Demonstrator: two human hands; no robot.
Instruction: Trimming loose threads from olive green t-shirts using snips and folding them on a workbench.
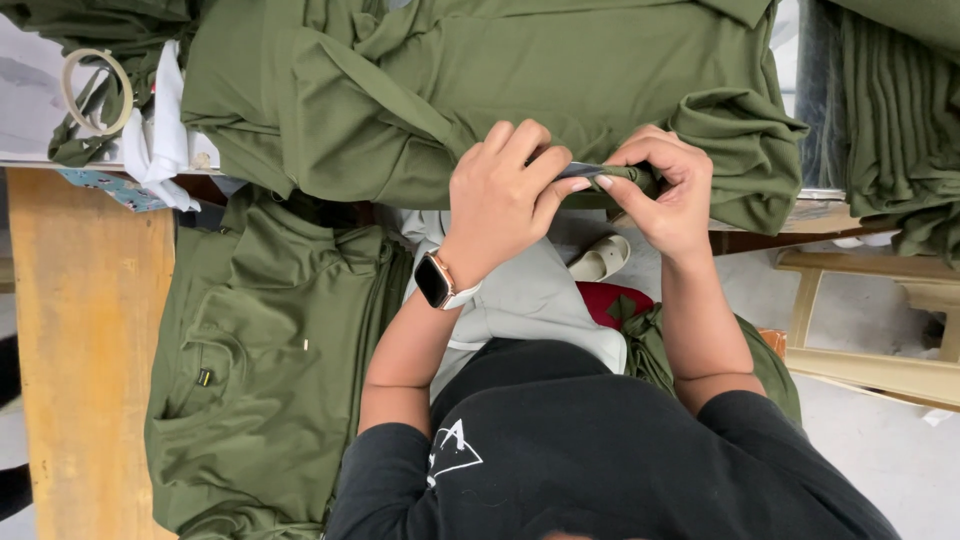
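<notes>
My left hand [505,190] and my right hand [665,195] meet over a fold of olive green cloth [625,176]. Both pinch it between fingers and thumb, together with a small dark flat thing [580,169] whose kind I cannot tell. The fold belongs to a large olive green garment [480,80] spread over the table in front of me. A watch with a white strap [437,281] sits on my left wrist.
A pile of the same green garments [270,370] lies on a wooden bench [80,340] at my left. More folded green cloth [900,110] hangs at the right. A roll of tape [95,90] and white fabric [165,130] lie top left. Wooden frame [870,350] at right.
</notes>
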